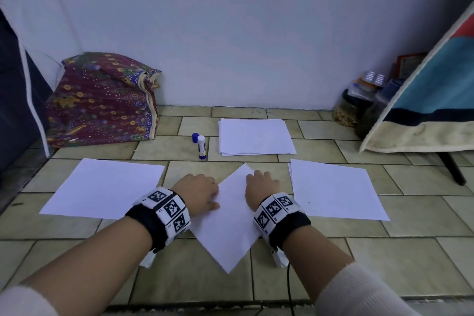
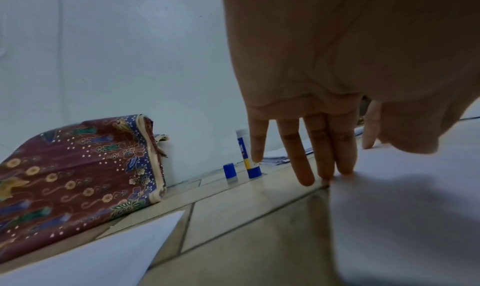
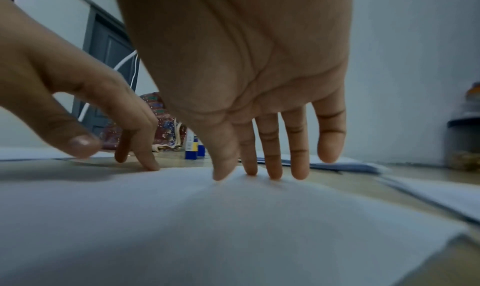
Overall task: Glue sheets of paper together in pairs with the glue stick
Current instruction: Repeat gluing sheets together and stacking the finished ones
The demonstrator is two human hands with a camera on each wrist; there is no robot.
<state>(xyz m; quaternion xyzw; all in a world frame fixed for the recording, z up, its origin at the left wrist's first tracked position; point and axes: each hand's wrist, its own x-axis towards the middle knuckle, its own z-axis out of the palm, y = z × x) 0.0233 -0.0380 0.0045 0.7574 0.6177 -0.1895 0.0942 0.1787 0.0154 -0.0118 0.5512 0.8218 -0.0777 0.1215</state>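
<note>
A white sheet [image 1: 227, 223] lies turned cornerwise on the tiled floor between my two hands. My left hand [image 1: 198, 191] rests with straight fingers on its left edge, fingertips [image 2: 324, 175] touching paper and tile. My right hand [image 1: 260, 183] presses its straight fingers [image 3: 272, 173] on the sheet's upper right edge [image 3: 233, 208]. The glue stick [image 1: 201, 147] stands upright, uncapped, beyond the sheet, with its blue cap [image 1: 195, 137] beside it. A stack of white paper [image 1: 255, 136] lies at the back, one sheet [image 1: 105, 187] on the left and a sheet [image 1: 336, 190] on the right.
A patterned maroon cloth bundle [image 1: 102, 100] leans against the wall at the back left. Jars [image 1: 351, 108] and a hanging towel [image 1: 425, 110] stand at the back right, with a dark leg [image 1: 452, 169] below. The white wall closes the far side.
</note>
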